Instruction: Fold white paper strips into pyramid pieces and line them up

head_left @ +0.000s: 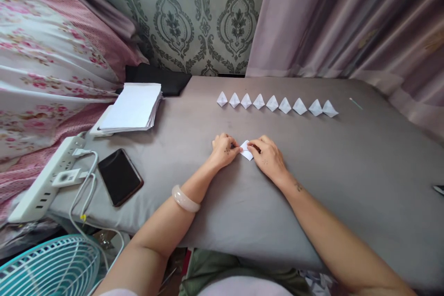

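A small folded piece of white paper [247, 153] lies on the grey cloth in front of me. My left hand [225, 149] pinches its left corner between thumb and finger, the other fingers curled. From the right, my right hand [268, 155] grips the paper's upper right side, thumb and fingers together. Parts of the paper are hidden under the fingertips. Beyond my hands, several folded white paper pieces [272, 103] with pointed tops stand in a row across the table.
A stack of white paper [133, 106] lies at the left, beside a black item [166, 79]. Nearer are a phone [120, 177], a power strip [48, 180] with white cables [90, 180], and a turquoise fan [52, 263]. A thin stick [355, 103] lies at the right on the grey tablecloth [347, 171].
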### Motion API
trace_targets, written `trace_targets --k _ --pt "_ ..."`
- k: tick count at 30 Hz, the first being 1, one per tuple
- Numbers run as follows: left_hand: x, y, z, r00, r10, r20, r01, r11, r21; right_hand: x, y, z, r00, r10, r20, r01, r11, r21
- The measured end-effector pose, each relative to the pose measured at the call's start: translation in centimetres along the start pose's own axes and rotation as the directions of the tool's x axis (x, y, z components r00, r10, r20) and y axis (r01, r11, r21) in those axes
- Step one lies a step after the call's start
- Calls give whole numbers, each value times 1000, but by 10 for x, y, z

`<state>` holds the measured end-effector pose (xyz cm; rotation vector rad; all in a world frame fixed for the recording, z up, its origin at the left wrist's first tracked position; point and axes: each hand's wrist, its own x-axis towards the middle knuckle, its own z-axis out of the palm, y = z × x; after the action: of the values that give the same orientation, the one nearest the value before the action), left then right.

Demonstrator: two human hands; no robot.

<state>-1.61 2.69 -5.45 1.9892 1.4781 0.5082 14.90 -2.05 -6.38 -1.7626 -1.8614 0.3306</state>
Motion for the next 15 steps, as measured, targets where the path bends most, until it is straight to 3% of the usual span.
trace_targets --k 4,9,11,15 --pt "-1 -2 -1 999 32 13 -30 996 -89 7 10 2 998 57 12 -58 974 220" --pt "1 -8 -1 995 76 69 -40 908 -417 10 13 -4 986 138 93 -166 882 442" --pt "1 -7 -2 994 100 34 -60 805 -590 9 9 -11 976 149 160 -215 783 584" --pt "-3 5 -5 999 49 3 -22 490 -871 3 -4 -24 953 146 267 -303 546 781"
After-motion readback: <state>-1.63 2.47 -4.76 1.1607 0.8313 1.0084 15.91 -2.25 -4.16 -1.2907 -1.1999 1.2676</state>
